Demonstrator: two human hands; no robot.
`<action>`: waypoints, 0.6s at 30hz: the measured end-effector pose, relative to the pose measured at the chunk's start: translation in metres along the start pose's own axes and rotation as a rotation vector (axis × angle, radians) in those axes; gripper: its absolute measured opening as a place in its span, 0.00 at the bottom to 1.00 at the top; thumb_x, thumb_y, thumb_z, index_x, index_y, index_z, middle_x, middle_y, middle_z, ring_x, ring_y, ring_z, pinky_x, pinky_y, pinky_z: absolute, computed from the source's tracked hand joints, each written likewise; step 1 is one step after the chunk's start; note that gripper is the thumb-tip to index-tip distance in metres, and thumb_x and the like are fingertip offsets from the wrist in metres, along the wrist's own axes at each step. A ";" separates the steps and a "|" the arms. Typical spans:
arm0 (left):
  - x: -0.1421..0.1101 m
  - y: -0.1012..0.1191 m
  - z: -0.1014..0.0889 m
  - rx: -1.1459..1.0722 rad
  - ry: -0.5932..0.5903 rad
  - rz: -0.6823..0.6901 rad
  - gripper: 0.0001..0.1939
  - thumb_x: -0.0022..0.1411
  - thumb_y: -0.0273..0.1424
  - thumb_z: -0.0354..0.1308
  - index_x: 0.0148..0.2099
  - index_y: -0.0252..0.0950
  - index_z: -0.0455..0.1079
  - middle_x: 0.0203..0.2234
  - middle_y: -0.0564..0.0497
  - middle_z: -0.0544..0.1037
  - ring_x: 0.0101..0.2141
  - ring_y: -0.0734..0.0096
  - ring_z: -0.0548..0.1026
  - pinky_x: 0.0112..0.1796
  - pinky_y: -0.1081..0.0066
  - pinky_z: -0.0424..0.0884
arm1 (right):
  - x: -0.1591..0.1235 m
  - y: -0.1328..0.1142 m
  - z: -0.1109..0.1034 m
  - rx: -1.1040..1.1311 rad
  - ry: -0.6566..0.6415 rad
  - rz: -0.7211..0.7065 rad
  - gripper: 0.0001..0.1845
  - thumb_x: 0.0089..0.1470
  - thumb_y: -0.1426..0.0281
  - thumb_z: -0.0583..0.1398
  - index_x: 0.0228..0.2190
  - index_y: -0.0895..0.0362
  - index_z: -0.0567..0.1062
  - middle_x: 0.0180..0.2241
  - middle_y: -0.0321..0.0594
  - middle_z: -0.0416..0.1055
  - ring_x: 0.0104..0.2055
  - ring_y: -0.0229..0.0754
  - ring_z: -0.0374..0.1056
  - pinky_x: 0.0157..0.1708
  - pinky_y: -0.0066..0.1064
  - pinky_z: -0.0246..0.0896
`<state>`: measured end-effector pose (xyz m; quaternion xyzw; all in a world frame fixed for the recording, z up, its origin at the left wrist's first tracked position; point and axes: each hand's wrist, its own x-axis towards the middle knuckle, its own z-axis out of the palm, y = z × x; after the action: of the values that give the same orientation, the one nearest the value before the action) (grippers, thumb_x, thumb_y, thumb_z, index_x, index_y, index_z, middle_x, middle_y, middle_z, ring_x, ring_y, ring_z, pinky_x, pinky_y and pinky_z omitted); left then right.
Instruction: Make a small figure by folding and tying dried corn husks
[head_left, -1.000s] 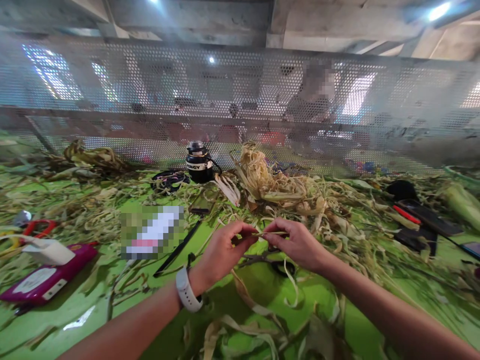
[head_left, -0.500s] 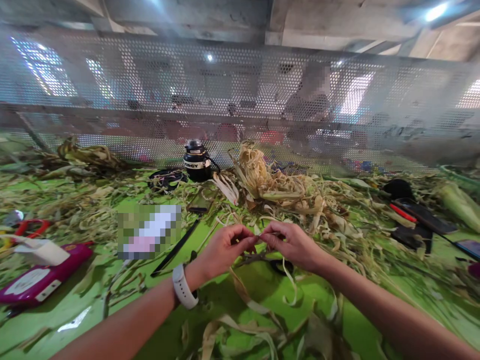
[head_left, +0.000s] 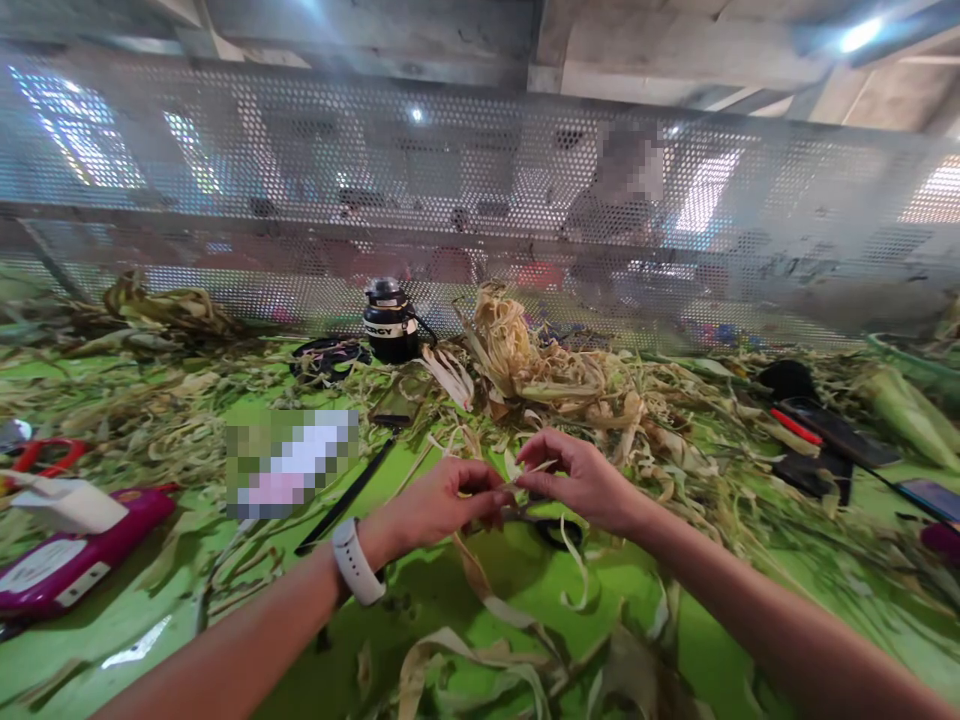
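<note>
Side by side above the green tabletop (head_left: 420,625), my left hand (head_left: 446,505) and my right hand (head_left: 581,482) meet at the fingertips. Between them runs a thin pale corn husk strip (head_left: 511,468); each hand pinches it with thumb and forefinger. Exactly where the strip ends under the left fingers is hidden. Just below my right hand lies a black loop (head_left: 561,532), seemingly a scissors handle, partly covered. A longer curled husk strip (head_left: 495,600) lies under my left hand. A white-strapped watch (head_left: 358,562) is on my left wrist.
Beyond the hands stand a heap of dried husks (head_left: 502,345) and a black bottle (head_left: 390,325). A magenta power strip (head_left: 90,565) with a white plug lies left. At right are a phone (head_left: 930,500) and red-and-black items (head_left: 796,428). A perforated metal screen (head_left: 480,190) closes the back.
My right fingers have lifted and parted slightly from the left ones, showing more of the pale strip. My left hand has shifted a little left and down with the view.
</note>
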<state>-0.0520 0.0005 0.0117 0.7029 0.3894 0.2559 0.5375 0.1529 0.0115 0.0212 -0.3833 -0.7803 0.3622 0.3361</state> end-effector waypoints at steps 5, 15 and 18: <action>0.003 -0.005 0.004 -0.071 0.044 0.005 0.17 0.56 0.45 0.56 0.31 0.35 0.71 0.22 0.54 0.74 0.21 0.77 0.65 0.23 0.77 0.62 | 0.001 -0.002 0.004 0.082 -0.011 0.015 0.08 0.51 0.66 0.61 0.30 0.58 0.69 0.29 0.36 0.70 0.32 0.36 0.68 0.31 0.26 0.62; 0.008 -0.005 -0.010 -0.166 0.417 -0.007 0.16 0.55 0.44 0.56 0.30 0.34 0.70 0.23 0.54 0.72 0.21 0.78 0.64 0.21 0.79 0.58 | -0.008 -0.011 -0.027 -0.741 -0.246 0.040 0.12 0.39 0.71 0.63 0.31 0.56 0.72 0.32 0.40 0.70 0.31 0.43 0.66 0.28 0.28 0.55; 0.009 -0.007 -0.010 -0.222 0.447 -0.012 0.15 0.54 0.43 0.57 0.30 0.34 0.70 0.22 0.54 0.72 0.21 0.78 0.64 0.20 0.79 0.56 | -0.014 -0.006 -0.024 -0.809 -0.354 0.032 0.13 0.36 0.72 0.62 0.30 0.56 0.72 0.31 0.41 0.70 0.28 0.42 0.64 0.24 0.28 0.50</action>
<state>-0.0561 0.0145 0.0076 0.5630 0.4723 0.4430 0.5135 0.1765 0.0043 0.0353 -0.4281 -0.8988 0.0930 0.0144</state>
